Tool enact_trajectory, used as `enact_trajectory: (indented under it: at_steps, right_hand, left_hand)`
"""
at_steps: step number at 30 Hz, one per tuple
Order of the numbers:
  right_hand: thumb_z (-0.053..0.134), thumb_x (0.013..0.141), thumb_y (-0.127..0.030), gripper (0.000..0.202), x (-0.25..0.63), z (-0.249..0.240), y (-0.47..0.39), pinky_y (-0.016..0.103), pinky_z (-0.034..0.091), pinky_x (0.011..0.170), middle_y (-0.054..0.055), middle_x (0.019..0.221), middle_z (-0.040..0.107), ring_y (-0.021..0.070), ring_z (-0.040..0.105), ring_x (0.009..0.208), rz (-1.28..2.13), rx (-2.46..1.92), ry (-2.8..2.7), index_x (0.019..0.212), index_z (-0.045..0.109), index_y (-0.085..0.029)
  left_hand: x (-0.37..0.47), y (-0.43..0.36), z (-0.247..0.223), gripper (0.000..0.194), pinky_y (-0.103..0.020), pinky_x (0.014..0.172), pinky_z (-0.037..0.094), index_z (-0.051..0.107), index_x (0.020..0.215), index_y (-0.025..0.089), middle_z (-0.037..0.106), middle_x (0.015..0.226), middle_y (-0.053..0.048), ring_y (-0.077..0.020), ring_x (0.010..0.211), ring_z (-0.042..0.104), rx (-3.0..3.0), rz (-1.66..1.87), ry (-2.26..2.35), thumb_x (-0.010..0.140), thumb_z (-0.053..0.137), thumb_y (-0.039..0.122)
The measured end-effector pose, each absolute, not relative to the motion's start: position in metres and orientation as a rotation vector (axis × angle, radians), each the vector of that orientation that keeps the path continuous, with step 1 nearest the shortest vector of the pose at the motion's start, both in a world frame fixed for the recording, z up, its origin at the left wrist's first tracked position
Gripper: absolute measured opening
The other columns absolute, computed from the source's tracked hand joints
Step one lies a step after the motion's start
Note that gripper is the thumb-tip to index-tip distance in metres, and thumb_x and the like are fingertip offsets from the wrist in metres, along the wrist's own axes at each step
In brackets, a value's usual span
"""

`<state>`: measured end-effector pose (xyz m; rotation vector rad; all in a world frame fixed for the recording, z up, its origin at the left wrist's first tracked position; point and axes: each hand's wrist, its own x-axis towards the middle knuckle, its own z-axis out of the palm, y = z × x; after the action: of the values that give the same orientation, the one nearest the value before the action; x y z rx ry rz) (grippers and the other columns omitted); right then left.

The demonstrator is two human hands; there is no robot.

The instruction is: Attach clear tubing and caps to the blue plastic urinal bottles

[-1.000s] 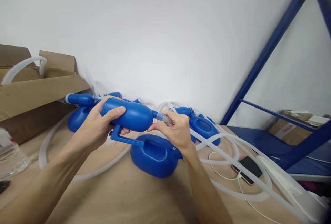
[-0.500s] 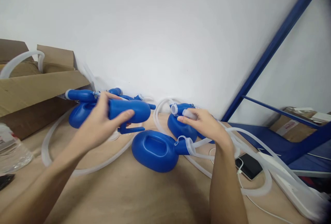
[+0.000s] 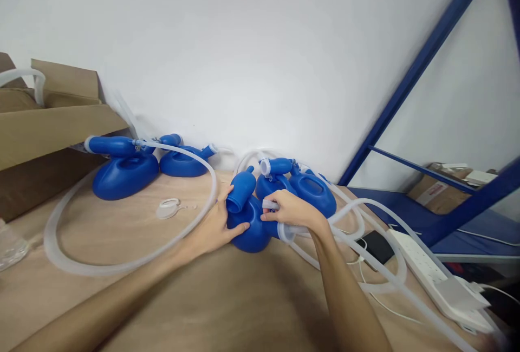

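Coming down to the near bottle (image 3: 254, 237), the blue cup (image 3: 244, 187) now lay tilted over its top, spout pointing up and away; a second earlier it was held higher, with the hose end (image 3: 270, 205) on that spout. The two were now apart, so by my judgement that joint was undone. The left hand (image 3: 217, 223) was half open, thumb against the bottle, fingers behind the cup; how firmly it gripped either, I could not tell. The right hand (image 3: 293, 209) was pinched closed on the hose end. Around them I counted four other bottles (image 3: 125, 173), at least three other cups (image 3: 111, 146), one white cap (image 3: 166, 208) and one power strip (image 3: 433, 273).
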<state>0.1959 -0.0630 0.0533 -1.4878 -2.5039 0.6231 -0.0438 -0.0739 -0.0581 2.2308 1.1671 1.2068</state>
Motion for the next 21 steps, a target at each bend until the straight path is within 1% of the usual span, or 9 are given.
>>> enact_trajectory:
  at_steps: [3, 5, 7, 8, 10, 12, 14, 18, 21]
  right_hand:
    - [0.077, 0.079, -0.027, 0.01, 0.195, 0.052, -0.062, 0.025, 0.042, 0.067, -0.002, 0.078, 0.073, 0.0166, 0.066, 0.077, 0.702, -1.444, -2.483, 0.082, 0.073, -0.018]
    - [0.079, 0.076, -0.027, 0.014, 0.197, 0.051, -0.06, 0.025, 0.045, 0.069, -0.001, 0.081, 0.076, 0.0178, 0.069, 0.079, 0.792, -1.403, -2.456, 0.086, 0.074, -0.018]
    - [0.08, 0.076, -0.028, 0.019, 0.198, 0.052, -0.059, 0.025, 0.048, 0.071, 0.0, 0.084, 0.078, 0.0189, 0.071, 0.081, 0.864, -1.364, -2.442, 0.091, 0.075, -0.018]
    - [0.08, 0.076, -0.029, 0.021, 0.199, 0.052, -0.059, 0.025, 0.048, 0.071, 0.0, 0.085, 0.078, 0.0191, 0.072, 0.081, 0.885, -1.346, -2.446, 0.093, 0.075, -0.018]
    - [0.081, 0.077, -0.032, 0.025, 0.199, 0.053, -0.06, 0.025, 0.048, 0.07, 0.0, 0.088, 0.078, 0.0188, 0.071, 0.082, 0.898, -1.32, -2.464, 0.097, 0.074, -0.019]
    - [0.08, 0.078, -0.035, 0.024, 0.199, 0.055, -0.062, 0.025, 0.045, 0.068, -0.001, 0.089, 0.076, 0.0178, 0.068, 0.081, 0.818, -1.335, -2.484, 0.095, 0.072, -0.02]
    - [0.078, 0.081, -0.041, 0.024, 0.2, 0.057, -0.065, 0.026, 0.04, 0.065, -0.001, 0.085, 0.072, 0.0169, 0.064, 0.077, 0.661, -1.429, -2.514, 0.087, 0.068, -0.02]
    - [0.072, 0.086, -0.053, 0.037, 0.198, 0.059, -0.072, 0.028, 0.029, 0.059, -0.002, 0.075, 0.065, 0.0165, 0.058, 0.069, 0.394, -1.649, -2.568, 0.074, 0.058, -0.021]
    - [0.07, 0.09, -0.05, 0.031, 0.194, 0.059, -0.078, 0.029, 0.029, 0.061, 0.001, 0.085, 0.069, 0.0193, 0.062, 0.078, 0.279, -1.681, -2.591, 0.08, 0.06, -0.022]
  left_hand:
    - [-0.049, -0.063, -0.061, 0.103, -0.056, 0.125, 0.03, -0.004, 0.163, 0.025, 0.023, 0.169, -0.022, -0.0364, 0.155, 0.032, 2.222, 1.15, 1.06, 0.092, 0.066, 0.053]
    - [-0.053, -0.053, -0.06, 0.107, -0.056, 0.128, 0.026, -0.01, 0.164, 0.025, 0.015, 0.172, -0.021, -0.0362, 0.157, 0.027, 2.163, 1.133, 1.013, 0.092, 0.064, 0.056]
    - [-0.056, -0.041, -0.061, 0.111, -0.057, 0.128, 0.024, -0.018, 0.163, 0.025, 0.015, 0.173, -0.02, -0.0353, 0.157, 0.026, 2.033, 1.15, 0.96, 0.093, 0.061, 0.06]
    - [-0.056, -0.036, -0.062, 0.112, -0.057, 0.128, 0.024, -0.019, 0.163, 0.024, 0.019, 0.172, -0.02, -0.0348, 0.157, 0.027, 1.963, 1.167, 0.942, 0.093, 0.059, 0.062]
    - [-0.056, -0.028, -0.062, 0.108, -0.058, 0.127, 0.025, -0.008, 0.165, 0.022, 0.032, 0.168, -0.018, -0.0351, 0.155, 0.032, 1.903, 1.174, 0.924, 0.092, 0.059, 0.065]
    - [-0.055, -0.024, -0.06, 0.095, -0.057, 0.127, 0.027, 0.021, 0.164, 0.022, 0.047, 0.16, -0.015, -0.0362, 0.151, 0.04, 1.964, 1.132, 0.935, 0.09, 0.062, 0.065]
    - [-0.056, -0.026, -0.054, 0.079, -0.057, 0.126, 0.031, 0.045, 0.154, 0.025, 0.06, 0.149, -0.011, -0.0367, 0.146, 0.047, 2.036, 1.08, 0.974, 0.089, 0.063, 0.066]
    - [-0.06, -0.038, -0.046, 0.07, -0.055, 0.121, 0.04, 0.061, 0.141, 0.028, 0.073, 0.131, -0.007, -0.0366, 0.138, 0.055, 2.113, 1.056, 1.085, 0.084, 0.07, 0.067]
    - [-0.06, -0.048, -0.044, 0.065, -0.055, 0.12, 0.042, 0.067, 0.132, 0.027, 0.074, 0.128, -0.007, -0.036, 0.133, 0.06, 2.153, 1.055, 1.133, 0.081, 0.073, 0.067]
